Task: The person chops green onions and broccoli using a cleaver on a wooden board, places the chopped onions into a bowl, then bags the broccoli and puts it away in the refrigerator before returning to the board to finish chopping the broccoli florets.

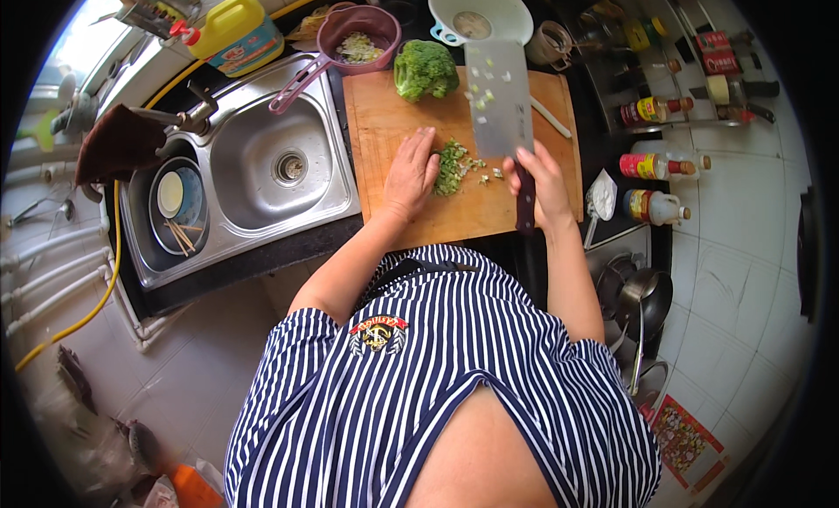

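Note:
My right hand grips the dark handle of a cleaver, its broad blade lying over the right part of the wooden cutting board. Small pale bits cling to the blade. My left hand rests on the board, holding nothing, its thumb beside a small heap of chopped green scallion. A few loose pieces lie right of the heap. At the board's far edge sits a head of broccoli. A thin white stalk lies right of the blade, partly hidden by it.
Left of the board is a steel double sink; bowls and chopsticks fill its smaller basin. Behind stand a purple handled pot with chopped pieces, a yellow jug and a pale bowl. Several bottles and a white-filled scoop are right.

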The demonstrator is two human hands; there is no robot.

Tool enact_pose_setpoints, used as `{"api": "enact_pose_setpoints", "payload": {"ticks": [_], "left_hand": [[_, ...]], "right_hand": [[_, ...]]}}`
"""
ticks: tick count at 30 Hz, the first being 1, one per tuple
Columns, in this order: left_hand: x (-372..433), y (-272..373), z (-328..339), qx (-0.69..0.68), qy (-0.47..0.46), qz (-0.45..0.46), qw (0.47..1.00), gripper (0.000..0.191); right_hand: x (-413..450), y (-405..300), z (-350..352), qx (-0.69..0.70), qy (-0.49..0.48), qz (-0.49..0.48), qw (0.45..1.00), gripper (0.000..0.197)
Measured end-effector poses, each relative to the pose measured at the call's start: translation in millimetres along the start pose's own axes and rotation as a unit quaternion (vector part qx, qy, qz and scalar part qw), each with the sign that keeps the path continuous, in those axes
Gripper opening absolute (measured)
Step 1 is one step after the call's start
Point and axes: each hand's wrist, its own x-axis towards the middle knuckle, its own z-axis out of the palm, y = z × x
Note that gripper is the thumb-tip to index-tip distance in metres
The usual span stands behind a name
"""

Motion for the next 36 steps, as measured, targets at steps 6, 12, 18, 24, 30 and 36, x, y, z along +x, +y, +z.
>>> {"api": "enact_pose_setpoints", "payload": {"ticks": [6, 12, 18, 24, 30, 36], "left_hand": [[4, 5, 7, 0.099, -0.068, -0.007, 0.993, 0.056], [20, 6, 16, 0.086, -0.116, 0.026, 0.989, 0.056], [15, 10, 19, 0.083, -0.119, 0.053, 0.988, 0.05], [8, 26, 36, 0.034, -0.054, -0.025, 0.998, 0.048], [7, 31, 42, -0.093, 0.061, -0.13, 0.985, 0.045], [31, 56, 49, -0.152, 0.058, -0.128, 0.978, 0.047]], "right_hand": [[-79, 72, -80, -0.009, 0.125, 0.036, 0.991, 0.017], [-109, 107, -95, 0.041, 0.172, 0.052, 0.983, 0.02], [-82, 105, -58, 0.015, 0.091, 0.104, 0.99, 0.02], [-57, 115, -13, -0.01, 0.011, 0.116, 0.993, 0.021], [-47, 118, 12, -0.011, 0.001, 0.122, 0.992, 0.019], [-52, 93, 8, 0.011, 0.02, 0.097, 0.995, 0.015]]}}
